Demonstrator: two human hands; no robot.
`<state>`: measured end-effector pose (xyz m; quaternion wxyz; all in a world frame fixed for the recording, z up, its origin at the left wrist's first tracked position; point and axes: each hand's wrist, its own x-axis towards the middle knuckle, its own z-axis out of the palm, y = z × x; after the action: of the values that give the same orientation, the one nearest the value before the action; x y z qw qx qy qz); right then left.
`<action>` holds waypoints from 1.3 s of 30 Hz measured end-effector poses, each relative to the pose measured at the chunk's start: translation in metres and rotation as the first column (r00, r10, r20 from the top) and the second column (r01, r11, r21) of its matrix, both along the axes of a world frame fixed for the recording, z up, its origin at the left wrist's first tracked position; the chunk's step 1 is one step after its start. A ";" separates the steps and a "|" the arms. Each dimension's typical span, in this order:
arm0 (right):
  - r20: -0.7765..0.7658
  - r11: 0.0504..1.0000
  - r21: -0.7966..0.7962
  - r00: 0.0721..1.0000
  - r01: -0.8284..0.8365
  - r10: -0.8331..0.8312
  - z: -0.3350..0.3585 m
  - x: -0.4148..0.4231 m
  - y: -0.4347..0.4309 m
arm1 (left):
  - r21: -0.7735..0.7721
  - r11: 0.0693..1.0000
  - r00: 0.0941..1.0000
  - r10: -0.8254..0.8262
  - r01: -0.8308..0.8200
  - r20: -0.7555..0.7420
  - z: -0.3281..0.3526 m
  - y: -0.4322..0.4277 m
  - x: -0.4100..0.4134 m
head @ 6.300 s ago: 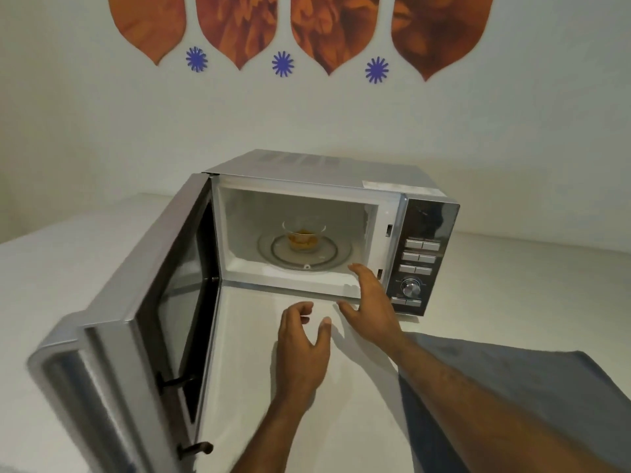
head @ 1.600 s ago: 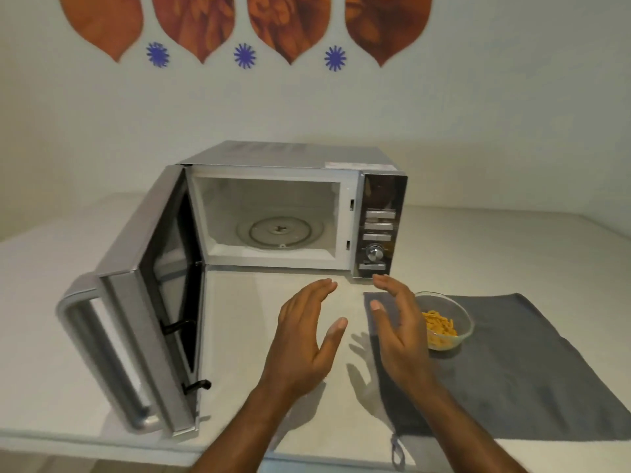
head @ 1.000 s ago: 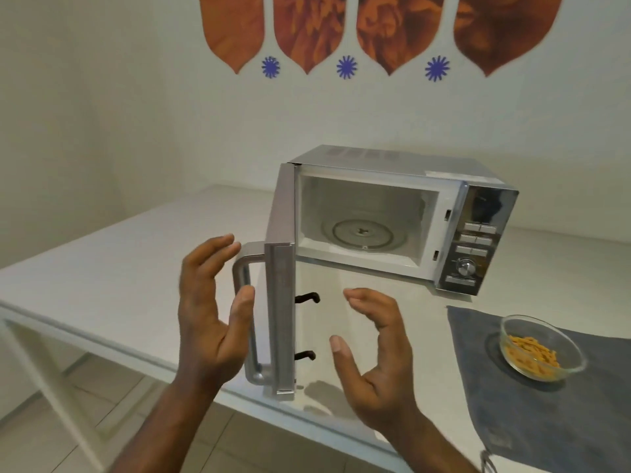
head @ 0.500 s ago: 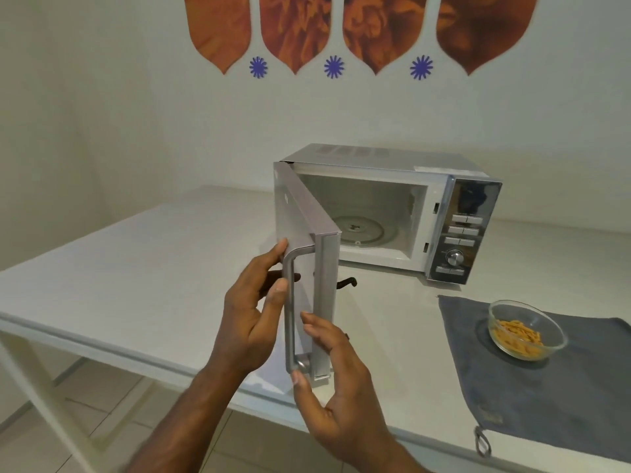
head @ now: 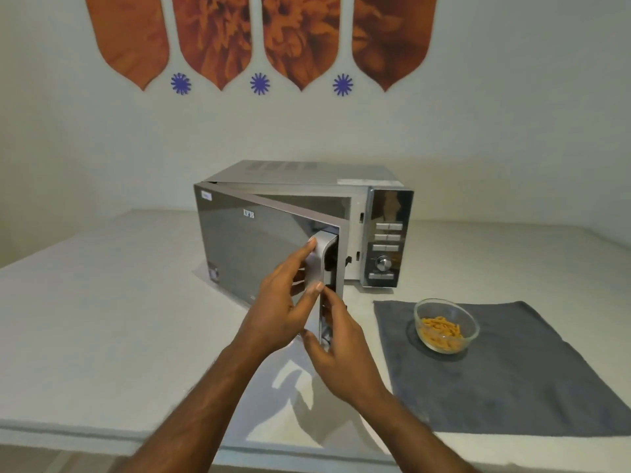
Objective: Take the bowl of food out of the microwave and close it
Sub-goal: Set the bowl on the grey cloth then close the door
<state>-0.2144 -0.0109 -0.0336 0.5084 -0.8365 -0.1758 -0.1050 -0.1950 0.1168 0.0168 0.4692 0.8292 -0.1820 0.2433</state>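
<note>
Both hands grip door handle (head: 321,268) at frame centre: left hand (head: 280,308) outside, right hand (head: 341,339) below; door (head: 259,247) ajar, latch side rightward.

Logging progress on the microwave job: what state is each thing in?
Microwave door: partly open, not latched.
Bowl: out, upright on the grey cloth, food inside.
Left hand: on the door handle.
Right hand: at the handle's lower end.

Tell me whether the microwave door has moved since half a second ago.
Yes. The door has swung toward the control panel, nearly shut now.
</note>
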 end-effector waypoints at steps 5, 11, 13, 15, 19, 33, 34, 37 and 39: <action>0.001 0.996 -0.027 0.997 0.081 -0.081 0.013 0.046 -0.014 | 0.053 0.998 1.000 0.018 -0.017 -0.003 0.008 -0.022 0.042; 0.018 0.985 -0.045 0.986 0.167 -0.167 0.021 0.099 -0.041 | 0.166 0.985 0.999 0.039 -0.041 0.019 0.017 -0.045 0.102; 0.017 0.983 -0.027 0.984 0.180 -0.180 0.019 0.115 -0.047 | 0.170 0.984 0.999 0.048 -0.051 0.022 0.018 -0.054 0.122; 0.001 0.980 -0.012 0.980 0.198 -0.198 0.018 0.131 -0.051 | 0.166 0.983 0.997 0.069 -0.072 0.026 0.020 -0.062 0.139; -0.053 0.973 -0.021 0.972 0.228 -0.229 0.017 0.162 -0.055 | 0.160 0.981 0.994 0.107 -0.110 0.026 0.020 -0.076 0.165; -0.108 0.980 -0.021 0.974 0.197 -0.198 0.008 0.219 -0.070 | 0.178 0.977 0.993 0.119 -0.120 0.016 0.022 -0.084 0.220; -0.104 0.982 -0.006 0.976 0.191 -0.191 0.008 0.219 -0.070 | 0.178 0.977 0.993 0.115 -0.117 0.021 0.021 -0.083 0.222; -0.096 0.979 -0.014 0.974 0.204 -0.204 0.009 0.217 -0.069 | 0.167 0.978 0.992 0.122 -0.126 0.031 0.020 -0.083 0.220; -0.099 0.979 -0.027 0.974 0.201 -0.202 0.014 0.214 -0.067 | 0.164 0.977 0.991 0.130 -0.133 0.025 0.020 -0.085 0.217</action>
<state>-0.0001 -0.0782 -0.0200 0.4962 -0.8585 -0.0648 -0.1118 0.0220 0.0317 0.0372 0.3803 0.8737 -0.1497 0.2638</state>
